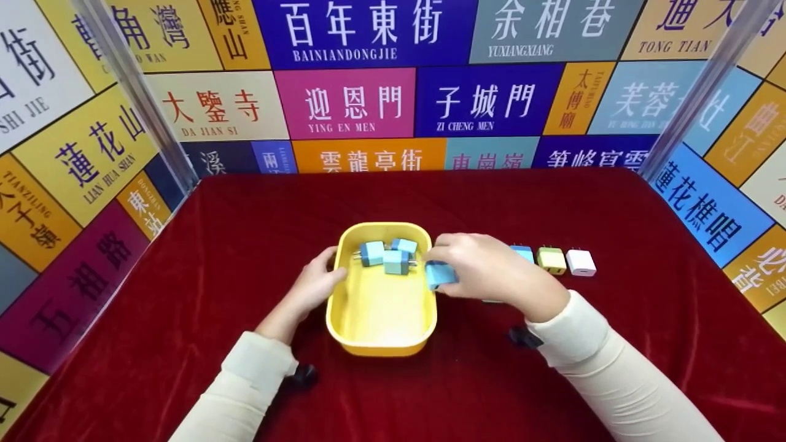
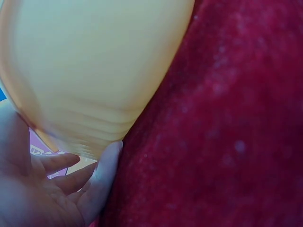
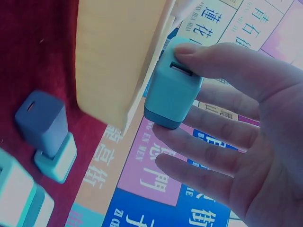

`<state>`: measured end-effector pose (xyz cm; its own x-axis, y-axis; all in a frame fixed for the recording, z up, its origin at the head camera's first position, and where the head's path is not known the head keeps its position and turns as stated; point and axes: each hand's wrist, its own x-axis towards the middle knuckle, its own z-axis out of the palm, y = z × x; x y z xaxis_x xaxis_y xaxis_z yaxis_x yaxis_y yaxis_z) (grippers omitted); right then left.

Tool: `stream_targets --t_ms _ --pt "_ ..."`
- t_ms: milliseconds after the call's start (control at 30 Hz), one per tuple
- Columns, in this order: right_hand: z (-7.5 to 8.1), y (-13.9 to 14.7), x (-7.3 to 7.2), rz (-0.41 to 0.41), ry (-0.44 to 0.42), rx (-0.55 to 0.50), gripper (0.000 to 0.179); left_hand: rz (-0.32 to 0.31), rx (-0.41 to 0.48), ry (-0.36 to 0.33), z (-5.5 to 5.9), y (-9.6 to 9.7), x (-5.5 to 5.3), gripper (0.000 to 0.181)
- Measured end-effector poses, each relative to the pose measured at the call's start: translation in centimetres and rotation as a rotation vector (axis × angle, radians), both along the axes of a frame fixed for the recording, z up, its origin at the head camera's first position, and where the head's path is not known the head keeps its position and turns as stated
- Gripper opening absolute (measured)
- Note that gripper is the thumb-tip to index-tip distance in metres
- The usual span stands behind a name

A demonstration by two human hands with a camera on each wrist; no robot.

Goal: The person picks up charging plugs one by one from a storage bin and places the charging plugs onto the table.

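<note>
A yellow plastic box (image 1: pixel 381 351) stands on the dark red cloth. My left hand (image 1: pixel 314 282) grips its left wall, thumb at the rim and fingers outside; the left wrist view shows the fingers (image 2: pixel 102 179) against the outer wall. Between thumb and fingers, my right hand (image 1: pixel 476 270) pinches a light blue charger plug (image 3: pixel 174 87) beside the box's right rim. The USB slot faces the right wrist camera; the prongs are hidden. Inside the box, towards the back, lie three light blue plugs with darker ends, one of them the front plug (image 1: pixel 396 263).
Right of the box, partly behind my right hand, a blue plug (image 1: pixel 523 253), a yellow-green plug (image 1: pixel 551 261) and a white plug (image 1: pixel 581 263) stand in a row. Another is mostly hidden under the hand. Sign-covered panels (image 1: pixel 362 101) surround the cloth (image 1: pixel 258 209).
</note>
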<state>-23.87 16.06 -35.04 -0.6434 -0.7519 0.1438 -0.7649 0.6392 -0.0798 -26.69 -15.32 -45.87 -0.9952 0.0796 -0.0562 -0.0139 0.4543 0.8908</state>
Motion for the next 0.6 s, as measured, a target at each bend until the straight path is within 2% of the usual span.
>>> stream_targets --t_ms 400,600 --pt "-0.8 2.5 0.1 -0.014 0.052 0.021 0.038 0.003 -0.006 0.006 0.0 -0.1 0.0 0.062" --pt "-1.2 3.9 0.2 -0.034 0.047 0.015 0.039 0.003 -0.002 0.013 -0.1 -0.1 0.0 0.063"
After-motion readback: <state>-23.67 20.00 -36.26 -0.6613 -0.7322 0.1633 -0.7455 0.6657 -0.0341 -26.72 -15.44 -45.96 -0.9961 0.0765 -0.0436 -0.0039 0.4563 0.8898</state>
